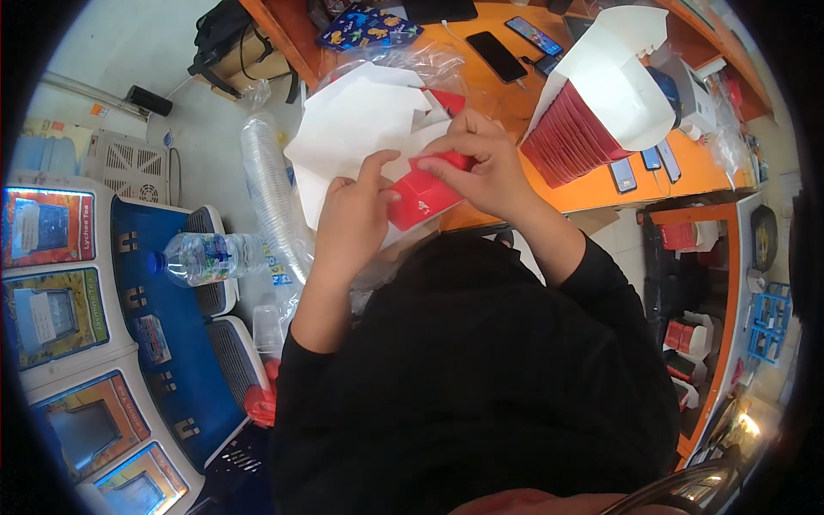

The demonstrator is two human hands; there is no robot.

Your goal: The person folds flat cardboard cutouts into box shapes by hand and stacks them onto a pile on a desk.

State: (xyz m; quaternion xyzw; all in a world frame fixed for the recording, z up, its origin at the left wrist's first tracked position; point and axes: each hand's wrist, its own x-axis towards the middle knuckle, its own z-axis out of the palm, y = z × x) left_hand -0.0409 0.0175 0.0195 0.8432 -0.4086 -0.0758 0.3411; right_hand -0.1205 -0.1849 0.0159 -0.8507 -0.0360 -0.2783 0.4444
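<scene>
Two hands (354,213) (487,173) handle red card (421,202) at an orange table (592,190), dispensers (167,300) left

Red carton (421,199) shown in smooth card, bottle (206,259) caught in glossy clear plastic, black garment (468,369) seen in matt cloth

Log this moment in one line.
left hand: at red carton | right hand: pinching same carton | nearby: stacked cartons, orange table

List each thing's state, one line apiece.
Red card, held, not formed into a box.
Right hand, pinching.
Left hand, half curled.
Red cartons, nested in a stack.
Black phone, screen dark, plugged in.
Upper phone, screen lit.
Clear bottle, capped.
Clear cups, nested.
</scene>
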